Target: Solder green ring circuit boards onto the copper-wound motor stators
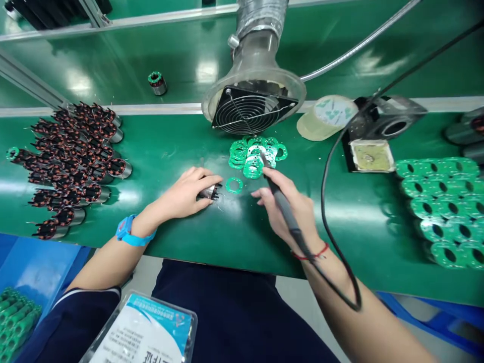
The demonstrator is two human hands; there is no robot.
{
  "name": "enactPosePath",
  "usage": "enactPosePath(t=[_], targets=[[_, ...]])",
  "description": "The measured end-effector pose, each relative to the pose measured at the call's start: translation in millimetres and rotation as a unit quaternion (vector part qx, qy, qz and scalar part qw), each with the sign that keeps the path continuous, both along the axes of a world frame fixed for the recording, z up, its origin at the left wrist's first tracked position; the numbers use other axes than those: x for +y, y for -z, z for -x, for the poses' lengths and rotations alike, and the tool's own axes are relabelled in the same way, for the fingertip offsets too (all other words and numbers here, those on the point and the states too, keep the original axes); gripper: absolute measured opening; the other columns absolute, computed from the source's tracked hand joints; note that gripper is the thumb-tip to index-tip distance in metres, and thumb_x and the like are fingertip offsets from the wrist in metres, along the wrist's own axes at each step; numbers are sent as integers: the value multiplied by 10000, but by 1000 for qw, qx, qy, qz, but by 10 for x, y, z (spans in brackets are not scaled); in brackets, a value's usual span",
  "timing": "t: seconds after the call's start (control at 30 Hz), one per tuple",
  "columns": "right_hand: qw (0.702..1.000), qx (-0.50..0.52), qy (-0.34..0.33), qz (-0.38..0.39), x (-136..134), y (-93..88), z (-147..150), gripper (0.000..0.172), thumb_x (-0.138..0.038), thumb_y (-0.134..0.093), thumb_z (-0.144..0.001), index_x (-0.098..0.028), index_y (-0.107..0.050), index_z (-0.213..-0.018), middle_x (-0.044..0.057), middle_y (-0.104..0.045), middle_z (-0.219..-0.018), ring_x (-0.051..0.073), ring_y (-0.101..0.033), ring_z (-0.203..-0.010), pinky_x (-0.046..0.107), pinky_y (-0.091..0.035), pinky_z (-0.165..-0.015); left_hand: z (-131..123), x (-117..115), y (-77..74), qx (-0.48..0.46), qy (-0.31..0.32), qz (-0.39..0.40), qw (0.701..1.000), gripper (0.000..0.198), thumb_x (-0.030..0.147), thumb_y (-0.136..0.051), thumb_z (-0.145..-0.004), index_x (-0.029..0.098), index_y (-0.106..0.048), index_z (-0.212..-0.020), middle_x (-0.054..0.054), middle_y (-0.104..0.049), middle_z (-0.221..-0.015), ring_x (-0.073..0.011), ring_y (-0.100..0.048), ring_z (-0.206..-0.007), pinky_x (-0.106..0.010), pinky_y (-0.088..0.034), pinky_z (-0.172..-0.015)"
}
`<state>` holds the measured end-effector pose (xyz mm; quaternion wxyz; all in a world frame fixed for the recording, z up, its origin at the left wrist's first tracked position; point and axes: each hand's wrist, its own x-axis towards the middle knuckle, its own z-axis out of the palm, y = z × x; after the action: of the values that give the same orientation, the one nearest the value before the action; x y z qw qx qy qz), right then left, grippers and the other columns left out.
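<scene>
My left hand (189,192) is closed around a small motor stator (209,192), a metal cylinder lying on its side with dark prongs facing right. Just right of it, a single green ring-shaped circuit board (234,185) lies flat on the bench. A soldering iron (284,205) with a dark handle is gripped in my right hand (293,214), its cable running back over the wrist. The iron's front end points at a loose pile of green ring boards (254,169); whether it touches them I cannot tell. My thumb and some fingertips extend left below the pile.
Many wound stators (75,161) stand grouped at left. A fume extractor (253,101) hangs over the board pile. Behind at right are a tape roll (308,121) and a soldering iron stand (372,146). Stacked board panels (434,201) lie far right. The black cable (325,201) loops beside my right arm.
</scene>
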<state>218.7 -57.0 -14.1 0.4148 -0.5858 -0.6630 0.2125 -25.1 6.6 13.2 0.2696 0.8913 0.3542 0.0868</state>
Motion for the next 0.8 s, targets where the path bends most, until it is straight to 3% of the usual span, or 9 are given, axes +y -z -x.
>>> enactPosePath(t=[0.13, 0.33, 0.63, 0.8], targets=[[996, 61, 33, -52, -224, 104, -118, 246, -298, -627, -878, -258, -656, -1119, 47, -726, -1004, 162, -681, -660, 317, -561, -646, -61, -67, 100, -78, -44, 14, 996, 526, 250, -645, -842, 170, -450, -1324, -120, -558, -1270, -247, -506, -1182, -410, -431, -1019], [984, 167, 58, -1, -359, 290, -125, 173, -339, -594, -898, -235, -689, -998, -4, -683, -740, 128, -631, -542, 246, -499, -465, -160, -81, 136, -66, -40, -12, 997, 475, 310, -644, -851, 192, -477, -1280, -100, -591, -1234, -258, -530, -1142, -447, -435, -996], [983, 172, 51, 32, -316, 254, -96, 170, -354, -609, -893, -253, -700, -995, -5, -693, -760, 122, -640, -574, 251, -537, -533, -167, -39, 172, -71, -52, -45, 995, 459, 337, -644, -847, 180, -498, -1252, -92, -608, -1206, -247, -540, -1106, -429, -446, -959], [981, 176, 50, 67, -301, 235, -86, 207, -399, -594, -901, -247, -693, -1001, -4, -688, -720, 123, -630, -537, 249, -535, -493, -171, -36, 178, -67, -59, -41, 995, 459, 352, -631, -848, 183, -497, -1253, -89, -601, -1203, -249, -530, -1103, -438, -439, -960]])
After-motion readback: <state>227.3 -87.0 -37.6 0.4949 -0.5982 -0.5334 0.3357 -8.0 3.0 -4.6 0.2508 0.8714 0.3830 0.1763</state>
